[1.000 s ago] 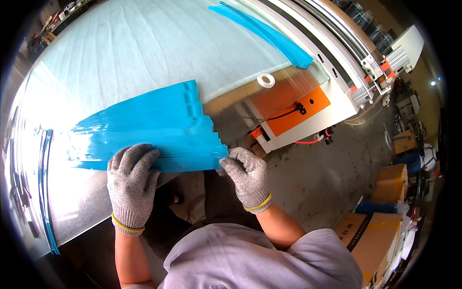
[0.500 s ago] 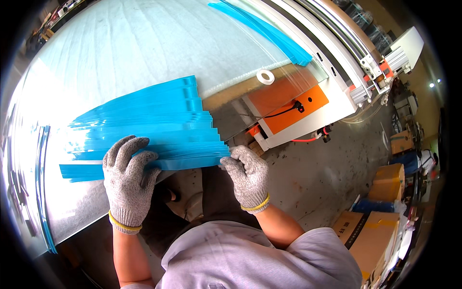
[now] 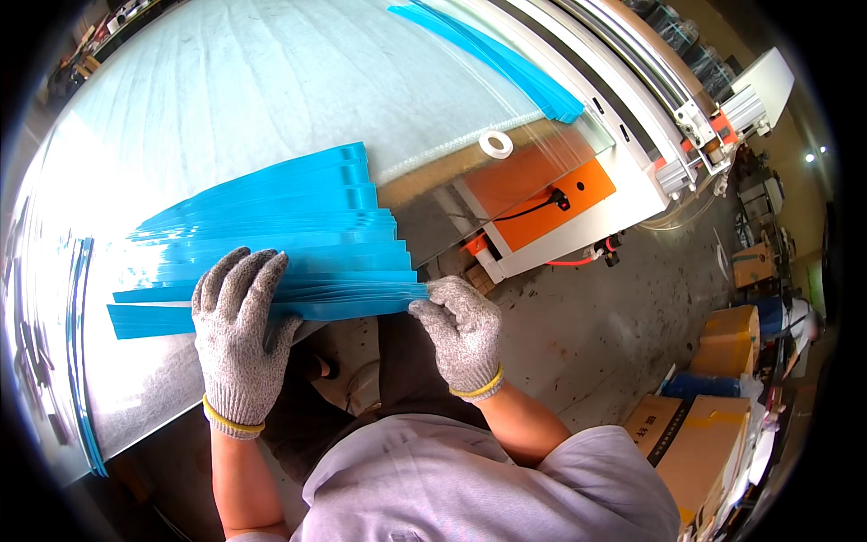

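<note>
A fanned layer of glossy blue strips [image 3: 298,199] lies near the table's front edge. Several of them are gathered in a nearer bundle [image 3: 352,300] along the edge closest to me. My left hand [image 3: 237,334], in a grey knit glove with a yellow cuff, rests across the strips, fingers stretched flat and thumb apart by the bundle's near side. In a matching glove, my right hand [image 3: 465,330] pinches the right end of the bundle between thumb and fingers. The strips' left ends show beyond my left hand; the parts beneath it are hidden.
Another blue strip bundle [image 3: 501,59] lies at the far right of the glass-like tabletop [image 3: 271,72]. A white tape ring [image 3: 496,144] sits near an orange machine panel [image 3: 578,199]. Thin dark strips [image 3: 79,352] lie at left. Cardboard boxes [image 3: 695,452] stand at right.
The strips under my hands have shifted, and more are gathered in the near bundle. My left fingers have straightened over it; my right hand has moved slightly left.
</note>
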A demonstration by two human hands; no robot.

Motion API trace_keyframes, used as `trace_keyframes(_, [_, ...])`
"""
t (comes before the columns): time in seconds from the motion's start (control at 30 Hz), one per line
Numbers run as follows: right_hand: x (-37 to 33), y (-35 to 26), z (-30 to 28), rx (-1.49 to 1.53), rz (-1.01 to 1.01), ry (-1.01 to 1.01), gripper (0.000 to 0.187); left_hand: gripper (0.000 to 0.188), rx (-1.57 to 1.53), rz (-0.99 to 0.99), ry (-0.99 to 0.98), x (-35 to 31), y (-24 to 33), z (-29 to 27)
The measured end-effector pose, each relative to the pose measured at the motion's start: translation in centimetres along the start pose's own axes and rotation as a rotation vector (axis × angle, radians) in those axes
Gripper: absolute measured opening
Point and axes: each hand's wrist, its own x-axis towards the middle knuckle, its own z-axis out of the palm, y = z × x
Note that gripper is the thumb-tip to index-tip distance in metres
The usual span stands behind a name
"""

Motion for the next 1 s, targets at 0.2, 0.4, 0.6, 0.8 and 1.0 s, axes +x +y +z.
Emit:
trace_keyframes(0.2, [-0.1,0.1,0.1,-0.024,-0.013,0.014,0.01,0.053,-0.008,0.011,0.0,0.0,0.0,-0.2])
trace_keyframes(0.4, [0.0,0.3,0.0,-0.078,-0.065,0.01,0.012,0.036,-0.033,0.026,0.026,0.0,-0.1,-0.2])
trace_keyframes(0.6, [-0.4,1.0,0.1,-0.105,-0.145,0.041,0.017,0.026,-0.083,0.08,0.032,0.1,-0.4,-0.1])
trace_keyframes(0.8, [-0.3,1.0,0.0,-0.157,-0.196,0.036,0.02,0.025,-0.109,0.11,0.031,0.0,-0.8,0.2])
trace_keyframes(1.0, [-0.8,1.0,0.1,0.104,0.208,-0.025,0.021,0.025,-0.109,0.12,0.033,0.1,-0.6,0.1])
